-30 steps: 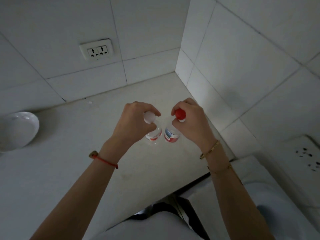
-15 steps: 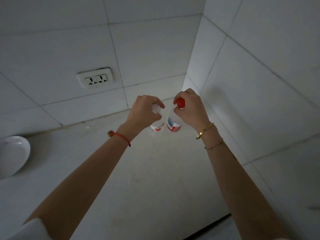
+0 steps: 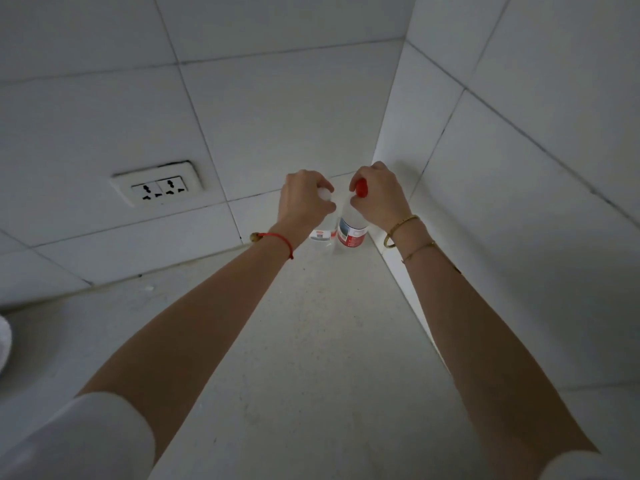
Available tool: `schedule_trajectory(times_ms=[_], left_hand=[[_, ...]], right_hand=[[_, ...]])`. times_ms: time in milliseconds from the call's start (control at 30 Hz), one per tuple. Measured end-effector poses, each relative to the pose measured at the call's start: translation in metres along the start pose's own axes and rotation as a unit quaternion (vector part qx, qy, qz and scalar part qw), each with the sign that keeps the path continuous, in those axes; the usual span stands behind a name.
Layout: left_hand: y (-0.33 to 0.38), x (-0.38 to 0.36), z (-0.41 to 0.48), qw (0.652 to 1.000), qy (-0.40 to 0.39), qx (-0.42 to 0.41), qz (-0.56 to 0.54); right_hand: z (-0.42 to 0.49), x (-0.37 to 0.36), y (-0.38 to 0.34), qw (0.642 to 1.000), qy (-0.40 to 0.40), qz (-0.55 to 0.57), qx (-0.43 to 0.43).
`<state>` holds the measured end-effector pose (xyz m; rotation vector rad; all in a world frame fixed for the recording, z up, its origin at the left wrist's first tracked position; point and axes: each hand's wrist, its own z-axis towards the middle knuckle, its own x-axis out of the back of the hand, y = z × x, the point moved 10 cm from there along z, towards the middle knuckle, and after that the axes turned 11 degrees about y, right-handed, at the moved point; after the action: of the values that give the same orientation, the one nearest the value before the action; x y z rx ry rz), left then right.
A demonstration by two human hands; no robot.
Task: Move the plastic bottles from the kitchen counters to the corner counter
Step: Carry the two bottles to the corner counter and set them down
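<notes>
Reaching with both arms into the far corner of the pale speckled stone counter (image 3: 311, 358), I hold one bottle in each hand. My left hand (image 3: 303, 200) is closed in a grip around the neck of a clear plastic bottle with a white cap (image 3: 323, 232). My right hand (image 3: 379, 197) is closed in a grip around the neck of a clear plastic bottle with a red cap and red-and-blue label (image 3: 351, 230). Both bottles are upright, side by side, close to where the two white tiled walls (image 3: 277, 109) meet. Their bases look to be at or just above the counter; I cannot tell which. A white double wall socket (image 3: 157, 188) sits to the left. These two seem nearly delivered; only letting go remains. Whether other bottles wait elsewhere is out of view.
</notes>
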<state>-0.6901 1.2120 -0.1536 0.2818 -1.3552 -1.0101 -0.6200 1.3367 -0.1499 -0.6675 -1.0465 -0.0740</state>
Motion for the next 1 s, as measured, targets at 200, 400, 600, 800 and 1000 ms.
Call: schedule_trajectory(times_ms=[200, 400, 600, 800, 1000], left_hand=[[-0.009, -0.025, 0.025, 0.999, 0.025, 0.029, 0.001], [-0.003, -0.045, 0.041, 0.999, 0.024, 0.028, -0.001], [0.003, -0.055, 0.052, 0.999, 0.028, 0.028, -0.004], [0.002, -0.055, 0.050, 0.999, 0.038, 0.029, -0.006], [0.009, -0.054, 0.045, 1.000, 0.019, 0.000, -0.011]], right_hand=[[0.022, -0.012, 0.016, 0.999, -0.004, -0.041, 0.013], [0.034, -0.027, 0.024, 0.997, -0.013, -0.076, 0.025], [0.049, -0.030, 0.027, 0.996, -0.006, -0.088, 0.029], [0.049, -0.031, 0.027, 0.996, -0.005, -0.078, 0.037], [0.038, -0.025, 0.030, 0.998, -0.004, -0.060, 0.020]])
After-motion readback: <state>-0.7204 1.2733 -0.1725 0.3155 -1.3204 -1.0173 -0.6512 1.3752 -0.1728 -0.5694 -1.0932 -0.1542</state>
